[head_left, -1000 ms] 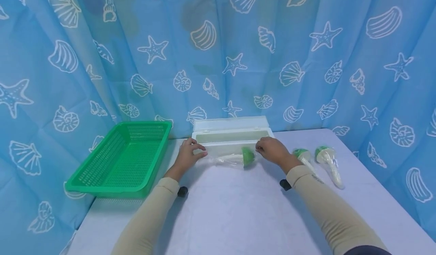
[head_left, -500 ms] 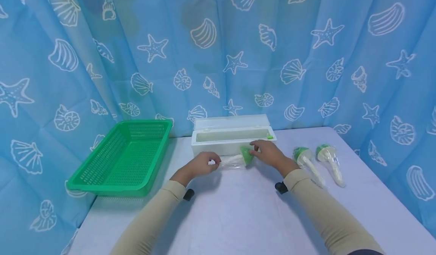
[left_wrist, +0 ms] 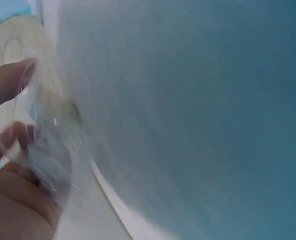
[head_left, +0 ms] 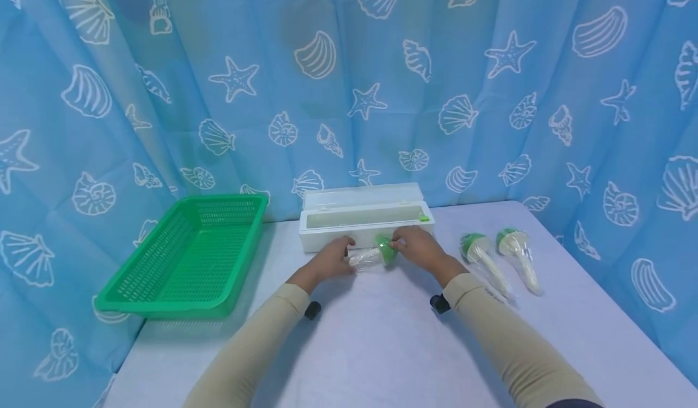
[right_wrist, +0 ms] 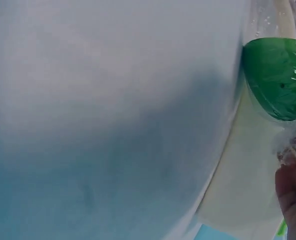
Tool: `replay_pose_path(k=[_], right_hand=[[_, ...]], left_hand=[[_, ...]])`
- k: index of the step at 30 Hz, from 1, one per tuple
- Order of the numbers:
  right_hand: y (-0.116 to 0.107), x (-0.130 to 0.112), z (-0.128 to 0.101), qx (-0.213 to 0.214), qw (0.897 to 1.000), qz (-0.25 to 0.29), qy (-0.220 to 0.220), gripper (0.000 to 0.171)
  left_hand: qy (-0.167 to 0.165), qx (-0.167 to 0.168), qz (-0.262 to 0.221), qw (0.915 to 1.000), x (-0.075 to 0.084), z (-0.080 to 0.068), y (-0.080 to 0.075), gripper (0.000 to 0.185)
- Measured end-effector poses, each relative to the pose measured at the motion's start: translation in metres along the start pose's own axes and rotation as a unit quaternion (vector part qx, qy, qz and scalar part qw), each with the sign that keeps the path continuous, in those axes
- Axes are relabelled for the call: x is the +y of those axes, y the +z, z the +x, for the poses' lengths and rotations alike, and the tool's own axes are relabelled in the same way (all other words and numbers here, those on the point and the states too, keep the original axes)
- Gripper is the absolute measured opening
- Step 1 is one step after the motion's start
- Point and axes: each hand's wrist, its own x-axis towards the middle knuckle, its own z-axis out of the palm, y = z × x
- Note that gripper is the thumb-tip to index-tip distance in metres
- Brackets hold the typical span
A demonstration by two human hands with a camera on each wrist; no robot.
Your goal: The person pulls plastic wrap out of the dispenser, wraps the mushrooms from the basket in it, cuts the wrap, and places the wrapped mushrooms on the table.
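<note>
A mushroom-shaped piece (head_left: 386, 251), with a green cap and white stem, is wrapped in a clear plastic bag just in front of an open white box (head_left: 320, 242). The person's left hand (head_left: 330, 259) grips the stem end; in the left wrist view, clear film (left_wrist: 50, 145) lies between its thumb and curled fingers. At the cap end the right hand (head_left: 418, 247) pinches the gathered bag; the right wrist view shows thumb and finger on the twisted film beyond the green cap (right_wrist: 275, 77).
Two similar bagged mushroom-shaped pieces, one nearer (head_left: 485, 261) and one farther right (head_left: 520, 256), lie on the white-covered table (head_left: 382, 347). A green perforated basket (head_left: 233, 284) stands at left. The box's lid (head_left: 362, 196) is raised; a shell-patterned curtain (head_left: 349, 62) hangs behind.
Both hands have left the box's front edge and come down onto the bagged mushroom-shaped piece, the left at its stem end, the right at its cap end. The piece tilts slightly now.
</note>
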Motion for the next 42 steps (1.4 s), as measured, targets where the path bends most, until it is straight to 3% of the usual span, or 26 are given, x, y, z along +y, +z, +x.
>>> replay_pose_path(k=[4, 6, 10, 16, 21, 24, 27, 30, 33, 35, 36, 39, 42], right_hand=[[0.003, -0.005, -0.003, -0.003, 0.999, -0.043, 0.002, 0.034], [0.002, -0.007, -0.006, -0.012, 0.998, -0.064, -0.011, 0.043], [0.001, -0.002, -0.012, -0.045, 0.998, -0.039, -0.021, 0.048], [0.008, 0.01, -0.017, -0.041, 0.997, 0.061, 0.001, 0.048], [0.012, 0.0, -0.024, -0.026, 0.982, 0.176, 0.066, 0.047], [0.012, -0.014, -0.024, 0.005, 0.986, 0.151, 0.074, 0.034], [0.013, -0.032, -0.024, 0.038, 0.99, 0.1, 0.095, 0.032], [0.016, -0.049, -0.025, 0.053, 0.983, 0.126, 0.122, 0.03], [0.017, -0.056, -0.029, 0.054, 0.957, 0.244, 0.145, 0.037], [0.013, -0.055, -0.031, 0.07, 0.926, 0.338, 0.15, 0.042], [0.011, -0.052, -0.032, 0.084, 0.908, 0.382, 0.149, 0.042], [0.003, -0.04, -0.033, 0.149, 0.839, 0.506, 0.135, 0.04], [-0.002, -0.031, -0.031, 0.183, 0.775, 0.597, 0.099, 0.043]], left_hand=[[-0.02, 0.007, 0.09, 0.9957, 0.007, -0.002, 0.006, 0.034], [-0.023, 0.021, 0.156, 0.9873, 0.012, -0.005, 0.008, 0.026], [-0.005, 0.036, 0.245, 0.9689, 0.025, -0.011, 0.01, 0.027], [0.009, 0.049, 0.252, 0.9664, 0.036, -0.023, 0.012, 0.024], [0.021, 0.087, 0.262, 0.961, 0.036, -0.038, 0.015, 0.021], [0.038, 0.111, 0.288, 0.9503, 0.042, -0.046, 0.017, 0.025], [0.052, 0.137, 0.312, 0.9387, 0.052, -0.051, 0.018, 0.03], [0.06, 0.148, 0.32, 0.9338, 0.059, -0.057, 0.017, 0.035], [0.059, 0.164, 0.292, 0.9405, 0.06, -0.062, 0.012, 0.037], [0.049, 0.187, 0.236, 0.9524, 0.058, -0.064, 0.007, 0.033], [0.044, 0.198, 0.201, 0.9582, 0.056, -0.065, 0.004, 0.03], [0.042, 0.21, 0.097, 0.9719, 0.05, -0.068, -0.004, 0.027], [0.056, 0.175, 0.037, 0.9822, 0.051, -0.071, -0.005, 0.032]])
